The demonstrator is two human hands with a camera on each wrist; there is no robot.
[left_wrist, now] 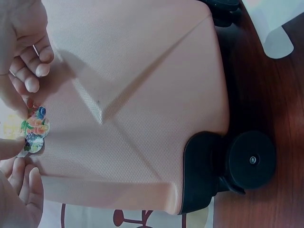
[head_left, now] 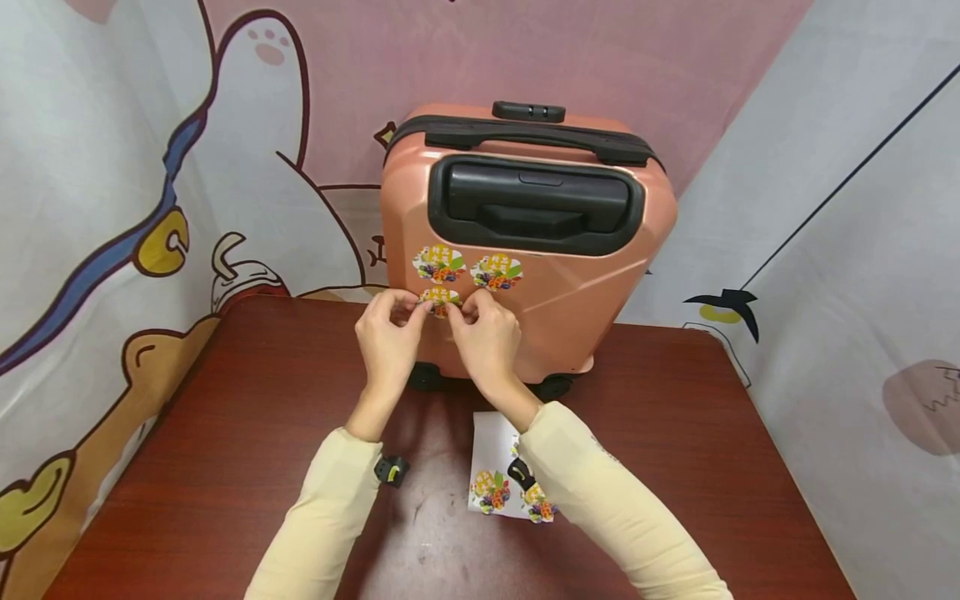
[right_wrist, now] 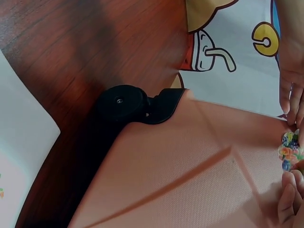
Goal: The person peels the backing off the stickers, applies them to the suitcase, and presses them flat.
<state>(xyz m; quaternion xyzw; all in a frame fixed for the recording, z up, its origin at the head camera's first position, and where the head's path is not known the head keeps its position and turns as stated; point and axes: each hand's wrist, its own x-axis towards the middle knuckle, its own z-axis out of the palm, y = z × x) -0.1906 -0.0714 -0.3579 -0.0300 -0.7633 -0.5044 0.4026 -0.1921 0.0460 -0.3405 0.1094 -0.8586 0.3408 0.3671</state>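
Multicoloured sticker [head_left: 440, 296] is pinched by both hands [head_left: 388, 333] [head_left: 487, 335].

L+R hands [left_wrist: 19, 197] [left_wrist: 26, 40] hold fruit stkr [left_wrist: 36, 126] nr suitcase [left_wrist: 142, 104].

Suitcase [head_left: 570, 308] blocking the way ahead, room over tabletop [head_left: 262, 433] either side

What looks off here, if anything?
Only something minor: the sticker sheet on the table seems curled at one edge in the left wrist view, where paper would lie flat. Nothing looks spilled or damaged; the suitcase stands upright, and the left hand and right hand hold the lower sticker.
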